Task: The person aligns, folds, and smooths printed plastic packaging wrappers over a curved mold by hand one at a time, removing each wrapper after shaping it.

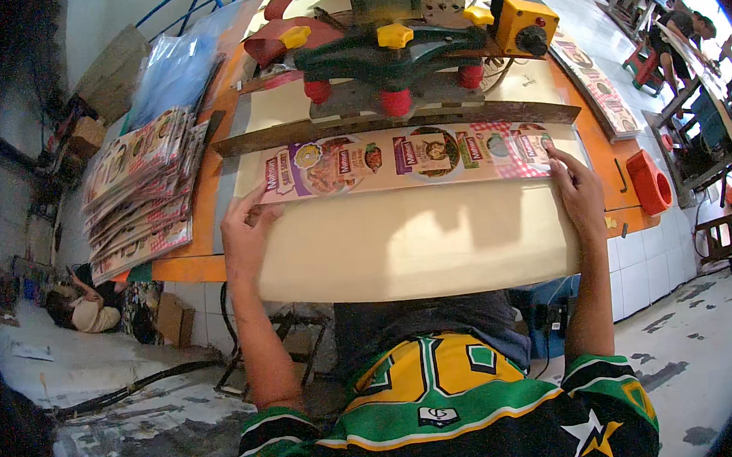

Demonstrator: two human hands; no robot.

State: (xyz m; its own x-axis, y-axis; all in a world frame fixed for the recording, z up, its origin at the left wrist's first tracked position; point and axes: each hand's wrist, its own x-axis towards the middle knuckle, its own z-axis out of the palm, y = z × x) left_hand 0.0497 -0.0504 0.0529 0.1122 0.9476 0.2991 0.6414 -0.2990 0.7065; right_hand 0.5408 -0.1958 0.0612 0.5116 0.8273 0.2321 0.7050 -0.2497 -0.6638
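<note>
Nearest, the left hand and right hand lie palm-down at the two ends of the printed strip, a long sheet of flat packaging panels lying across the pale board. The fingers of both hands are spread and nearly flat; they press on the strip's ends and do not close around anything, though whether a thumb is tucked under an edge cannot be told.

The strip looks like thin card: probably light, stiff across its short side but likely to sag or buckle along its length if lifted from one end only. Its glossy print may be slippery under dry fingertips. It is best held at both ends at once, just where the fingers now sit, with flat pressure, not a pinch.

Just beyond the fingertips runs the dark bar of the press. Left of the left hand, a stack of printed sheets fans out; right of the right hand stands an orange tub.
</note>
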